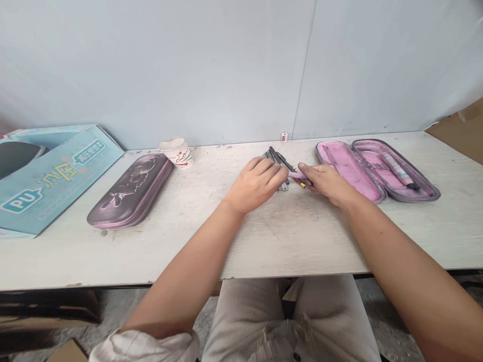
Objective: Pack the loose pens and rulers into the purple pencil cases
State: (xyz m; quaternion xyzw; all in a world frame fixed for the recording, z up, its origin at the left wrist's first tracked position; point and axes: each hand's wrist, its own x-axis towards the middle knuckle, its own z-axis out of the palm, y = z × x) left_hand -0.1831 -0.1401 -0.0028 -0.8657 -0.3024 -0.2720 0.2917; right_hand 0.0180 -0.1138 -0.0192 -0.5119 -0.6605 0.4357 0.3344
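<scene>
Both hands meet over the middle of the table on a slim pinkish stick, perhaps a pen (296, 175). Curled fingers of my left hand (255, 182) cover its left end. The right end is pinched by the thumb and fingers of my right hand (325, 182). Just behind and below them lies a small heap of dark pens (278, 155) and a grey ruler-like strip, partly hidden by my left hand. To the right, an open pencil case (350, 168) with pink lining lies flat. A pink-and-white marker (398, 170) with a black end rests in its right half.
A closed dark pencil case (130, 188) lies on the left of the white table (181, 246), touching or close to a paper cup (177, 152). A blue box (56, 178) stands far left. A small sharpener (284, 137) sits by the wall; cardboard (460, 130) leans at right.
</scene>
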